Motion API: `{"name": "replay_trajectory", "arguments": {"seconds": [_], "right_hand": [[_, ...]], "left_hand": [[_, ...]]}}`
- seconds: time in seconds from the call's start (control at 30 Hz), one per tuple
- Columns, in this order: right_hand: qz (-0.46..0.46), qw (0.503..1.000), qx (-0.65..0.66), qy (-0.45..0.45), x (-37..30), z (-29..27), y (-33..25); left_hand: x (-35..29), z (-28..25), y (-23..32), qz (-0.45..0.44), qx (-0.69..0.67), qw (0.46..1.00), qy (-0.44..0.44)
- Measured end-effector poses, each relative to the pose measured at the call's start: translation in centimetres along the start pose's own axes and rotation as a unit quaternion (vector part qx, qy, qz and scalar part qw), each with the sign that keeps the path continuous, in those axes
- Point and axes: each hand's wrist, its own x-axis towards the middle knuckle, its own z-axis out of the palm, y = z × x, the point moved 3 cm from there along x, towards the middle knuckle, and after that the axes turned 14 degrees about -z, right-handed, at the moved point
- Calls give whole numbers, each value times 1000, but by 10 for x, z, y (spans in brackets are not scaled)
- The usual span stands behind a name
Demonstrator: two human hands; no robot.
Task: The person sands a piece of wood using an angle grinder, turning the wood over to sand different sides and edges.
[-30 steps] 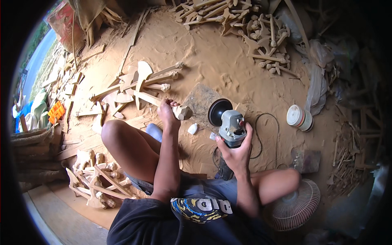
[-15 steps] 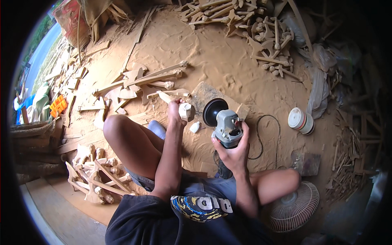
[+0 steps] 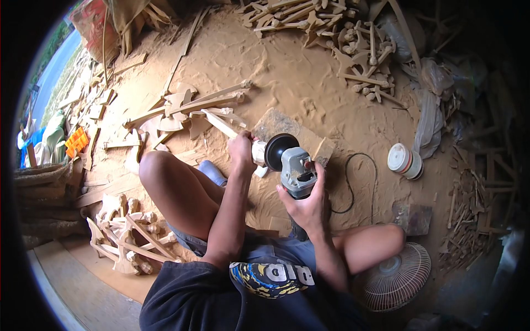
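My left hand (image 3: 242, 149) is closed around a pale carved wooden piece (image 3: 220, 123). Its shaft points up and to the left, and its faceted knob end (image 3: 258, 153) comes out on the right side of my fist. Against or right beside that knob is the black round disc (image 3: 282, 144) of a grey angle grinder (image 3: 297, 170); whether they touch I cannot tell. My right hand (image 3: 309, 207) grips the grinder's body from below, thumb and fingers on either side. A small white bottle-like thing (image 3: 261, 171) lies on the ground, partly hidden behind the knob.
Sawdust covers the ground (image 3: 237, 55). Wooden pieces (image 3: 187, 105) lie ahead, with a carved heap (image 3: 124, 237) at left and another pile (image 3: 364, 55) far right. A flat board (image 3: 270, 122), a dark cord (image 3: 349, 171), a white tub (image 3: 406, 161) and a round fan guard (image 3: 397, 276) are nearby.
Both hands have come closer together. The grinder has shifted a little left, and the wooden piece has turned so that its knob now meets the disc's edge in view.
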Motion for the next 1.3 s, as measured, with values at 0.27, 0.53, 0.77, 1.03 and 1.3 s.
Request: {"name": "replay_trajectory", "arguments": {"seconds": [0.27, 0.53, 0.77, 1.03, 1.3], "right_hand": [[13, 1000, 0, -8, 1, 3, -4], [56, 993, 79, 65, -2, -8, 14], [63, 990, 91, 87, -3, -20, 29], [22, 991, 115, 67, -4, -20, 13], [6, 997, 66, -45, -5, -14, -2]], "left_hand": [[6, -4, -2, 6, 20, 1000, -2], [-9, -7, 2, 198, 148, 968, 42], [-58, 15, 60, 270, 6, 952, -146], [-43, 4, 58, 167, -67, 970, -164], [-12, -7, 44, 127, -70, 982, -120]]}}
